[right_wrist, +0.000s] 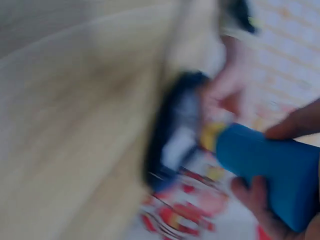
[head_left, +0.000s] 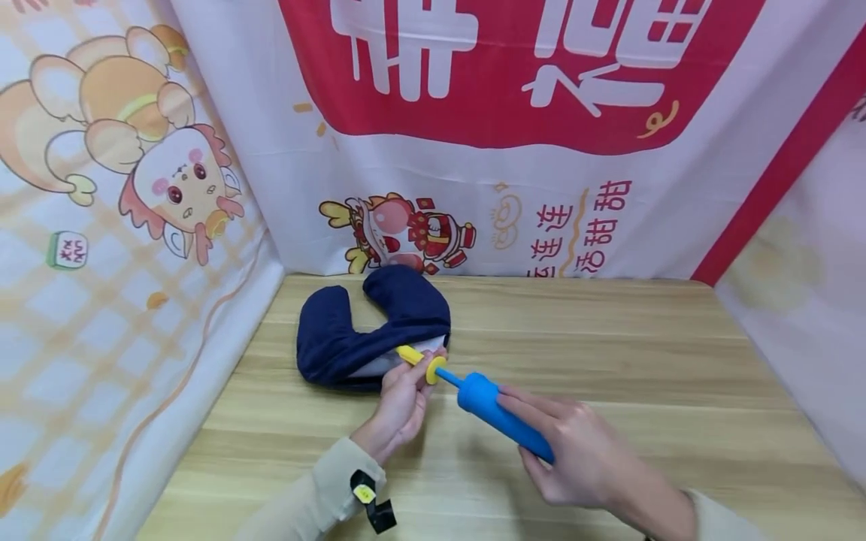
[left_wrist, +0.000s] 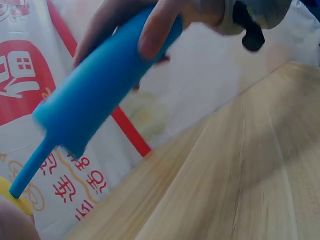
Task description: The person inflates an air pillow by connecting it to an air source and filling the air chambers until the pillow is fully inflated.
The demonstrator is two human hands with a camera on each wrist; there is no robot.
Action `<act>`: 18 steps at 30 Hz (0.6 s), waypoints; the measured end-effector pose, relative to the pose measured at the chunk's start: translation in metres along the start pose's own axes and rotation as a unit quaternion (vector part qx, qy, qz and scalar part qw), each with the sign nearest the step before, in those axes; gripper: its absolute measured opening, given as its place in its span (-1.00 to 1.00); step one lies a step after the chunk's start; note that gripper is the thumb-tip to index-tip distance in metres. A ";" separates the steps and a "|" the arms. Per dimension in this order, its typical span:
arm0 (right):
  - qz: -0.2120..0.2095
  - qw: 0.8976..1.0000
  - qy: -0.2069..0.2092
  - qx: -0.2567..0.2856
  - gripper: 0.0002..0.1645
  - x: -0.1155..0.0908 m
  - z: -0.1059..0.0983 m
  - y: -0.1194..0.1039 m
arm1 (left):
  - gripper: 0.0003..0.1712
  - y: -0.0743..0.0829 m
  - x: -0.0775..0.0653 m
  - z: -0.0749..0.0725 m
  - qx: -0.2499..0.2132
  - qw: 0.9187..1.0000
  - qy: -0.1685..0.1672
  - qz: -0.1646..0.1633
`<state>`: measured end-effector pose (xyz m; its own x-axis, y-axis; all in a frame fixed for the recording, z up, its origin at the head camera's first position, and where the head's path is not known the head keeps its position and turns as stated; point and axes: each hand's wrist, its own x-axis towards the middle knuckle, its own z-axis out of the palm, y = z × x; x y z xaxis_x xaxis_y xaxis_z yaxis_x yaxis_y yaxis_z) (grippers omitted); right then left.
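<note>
A navy U-shaped neck pillow lies on the table, its cover open along the near edge so that a pale inner lining shows. My left hand pinches the yellow nozzle end of a hand air pump at this opening, with the nozzle tip overlapping the pale lining. My right hand grips the pump's blue barrel, fingers along one side and thumb on the other. Between the barrel and the yellow flange a length of thin blue rod is exposed. The right wrist view is blurred.
The wood-grain table extends to the right of the pillow. A white and red printed cloth hangs behind it, right at the pillow's far side. Another printed cloth borders the left edge, and a pale one the right.
</note>
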<state>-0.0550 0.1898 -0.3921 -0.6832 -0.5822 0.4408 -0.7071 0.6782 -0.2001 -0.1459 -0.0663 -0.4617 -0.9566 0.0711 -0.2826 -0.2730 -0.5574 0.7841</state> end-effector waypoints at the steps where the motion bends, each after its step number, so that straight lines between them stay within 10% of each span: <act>1: -0.010 1.000 0.010 0.000 -0.13 0.005 0.011 0.002 | -0.49 -0.002 -0.001 0.001 0.001 1.000 0.003 0.005; 7: -0.016 0.999 -0.021 0.040 -0.19 0.033 0.038 0.007 | -0.47 -0.006 -0.002 0.002 0.004 1.000 0.001 0.001; 18: 0.013 0.995 -0.095 0.029 0.01 -0.002 -0.029 0.007 | -0.52 0.026 0.018 -0.010 -0.031 0.999 -0.017 -0.007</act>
<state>-0.0530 0.2087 -0.3694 -0.7200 -0.6424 0.2624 -0.6939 0.6710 -0.2614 -0.1689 -0.0880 -0.4517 -0.9562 0.1067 -0.2726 -0.2799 -0.6059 0.7447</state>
